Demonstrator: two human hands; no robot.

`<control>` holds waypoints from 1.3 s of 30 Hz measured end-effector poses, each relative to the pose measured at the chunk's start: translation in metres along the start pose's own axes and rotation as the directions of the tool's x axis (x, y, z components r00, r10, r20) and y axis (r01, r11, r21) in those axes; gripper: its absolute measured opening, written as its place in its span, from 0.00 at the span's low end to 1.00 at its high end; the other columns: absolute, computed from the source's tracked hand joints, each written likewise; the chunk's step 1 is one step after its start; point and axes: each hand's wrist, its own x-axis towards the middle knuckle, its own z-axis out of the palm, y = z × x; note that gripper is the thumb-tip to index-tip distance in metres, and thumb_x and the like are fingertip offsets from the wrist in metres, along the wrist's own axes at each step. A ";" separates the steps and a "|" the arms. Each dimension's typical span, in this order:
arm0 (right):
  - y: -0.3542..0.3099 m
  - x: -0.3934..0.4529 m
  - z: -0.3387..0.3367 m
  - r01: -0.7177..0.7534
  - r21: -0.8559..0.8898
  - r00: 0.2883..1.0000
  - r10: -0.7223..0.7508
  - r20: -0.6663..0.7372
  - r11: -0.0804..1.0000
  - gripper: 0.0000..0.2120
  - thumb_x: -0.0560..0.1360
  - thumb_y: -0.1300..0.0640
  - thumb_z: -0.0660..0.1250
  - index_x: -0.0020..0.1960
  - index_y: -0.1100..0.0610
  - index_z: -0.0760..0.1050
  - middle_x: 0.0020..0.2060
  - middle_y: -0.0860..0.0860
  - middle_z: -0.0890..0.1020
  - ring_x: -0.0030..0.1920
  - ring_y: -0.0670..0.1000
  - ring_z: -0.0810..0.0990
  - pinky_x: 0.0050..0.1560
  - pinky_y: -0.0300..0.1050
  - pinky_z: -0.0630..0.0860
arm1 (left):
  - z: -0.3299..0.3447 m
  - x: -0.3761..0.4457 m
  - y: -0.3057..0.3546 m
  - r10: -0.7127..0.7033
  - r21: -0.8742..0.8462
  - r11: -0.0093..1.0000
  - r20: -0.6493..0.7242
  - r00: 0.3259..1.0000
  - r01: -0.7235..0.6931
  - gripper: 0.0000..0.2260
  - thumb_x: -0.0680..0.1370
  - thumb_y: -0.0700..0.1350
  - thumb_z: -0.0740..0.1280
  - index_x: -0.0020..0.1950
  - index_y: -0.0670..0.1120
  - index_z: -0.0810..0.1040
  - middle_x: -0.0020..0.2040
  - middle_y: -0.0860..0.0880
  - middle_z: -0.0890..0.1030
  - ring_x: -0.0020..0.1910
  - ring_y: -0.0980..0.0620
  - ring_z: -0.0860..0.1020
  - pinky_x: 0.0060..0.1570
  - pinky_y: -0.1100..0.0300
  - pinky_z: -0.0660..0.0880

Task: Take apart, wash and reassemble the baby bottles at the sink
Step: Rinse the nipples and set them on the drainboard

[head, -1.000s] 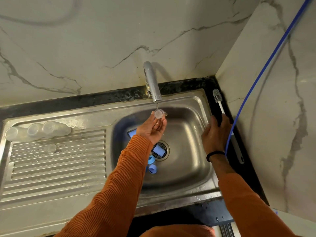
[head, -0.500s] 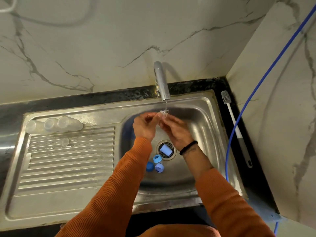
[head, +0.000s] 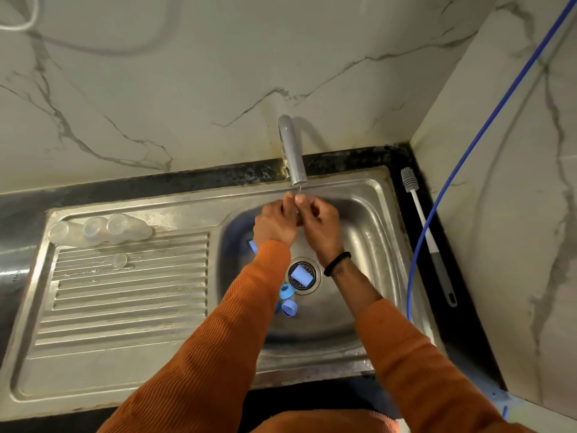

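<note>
Steel sink sits under you, and your left hand and right hand meet under the tap, fingers curled and pinching a small clear bottle part in the thin water. Three clear bottles lie on the draining board. Blue rings and a blue cap lie by the drain, and a brush lies on the right.
</note>
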 end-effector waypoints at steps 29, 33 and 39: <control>0.014 -0.071 0.005 -0.098 -0.405 0.995 0.085 -0.050 0.909 0.15 0.78 0.51 0.74 0.58 0.57 0.74 0.41 0.54 0.87 0.38 0.49 0.87 0.39 0.40 0.82 | -0.051 -0.080 -0.088 0.165 -0.504 0.863 0.223 0.961 -0.031 0.18 0.80 0.36 0.70 0.68 0.49 0.79 0.54 0.45 0.82 0.50 0.49 0.80 0.54 0.61 0.78; 0.010 -0.085 0.020 -0.523 -0.044 0.851 0.525 0.024 0.851 0.13 0.80 0.51 0.72 0.53 0.62 0.76 0.36 0.59 0.87 0.36 0.55 0.87 0.35 0.45 0.82 | -0.059 -0.088 -0.102 0.257 -0.413 0.904 0.313 0.914 -0.113 0.20 0.76 0.42 0.77 0.66 0.54 0.81 0.56 0.48 0.81 0.46 0.56 0.79 0.43 0.77 0.73; 0.010 -0.102 0.054 -0.558 -0.070 0.827 0.561 0.036 0.827 0.10 0.83 0.54 0.67 0.48 0.61 0.79 0.37 0.58 0.86 0.34 0.53 0.85 0.36 0.46 0.81 | -0.073 -0.090 -0.123 0.261 -0.429 0.892 0.228 0.938 -0.144 0.10 0.76 0.42 0.76 0.56 0.50 0.87 0.49 0.53 0.85 0.45 0.53 0.83 0.44 0.76 0.74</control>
